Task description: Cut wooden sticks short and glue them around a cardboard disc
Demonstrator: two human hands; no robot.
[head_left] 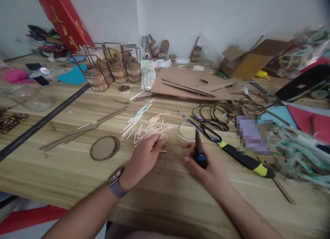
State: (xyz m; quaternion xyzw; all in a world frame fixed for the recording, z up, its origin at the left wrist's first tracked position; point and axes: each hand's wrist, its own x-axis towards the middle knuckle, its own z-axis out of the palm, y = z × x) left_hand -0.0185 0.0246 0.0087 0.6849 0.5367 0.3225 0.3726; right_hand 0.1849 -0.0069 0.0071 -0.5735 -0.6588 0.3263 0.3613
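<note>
My left hand (148,151) is closed in a pinch at the near edge of a pile of short, thin wooden sticks (151,130). Whatever lies between its blurred fingertips I cannot make out. In my right hand (210,165) is a hand tool (198,148) with a pointed metal head and a black-and-blue handle, its tip facing up and away. Longer sticks in green-printed wrappers (138,117) lie behind the pile. Just beyond the tool sits a pale ring-shaped roll (186,131). Two round brown discs with braided rims (104,148) rest left of my left hand.
Black-handled scissors (212,129) and a yellow-and-black-handled tool (244,160) lie to the right. Coiled brown strips (232,106) are behind them. Flat cardboard (190,82), small lidded woven baskets (96,79) and an open carton (247,62) stand toward the wall.
</note>
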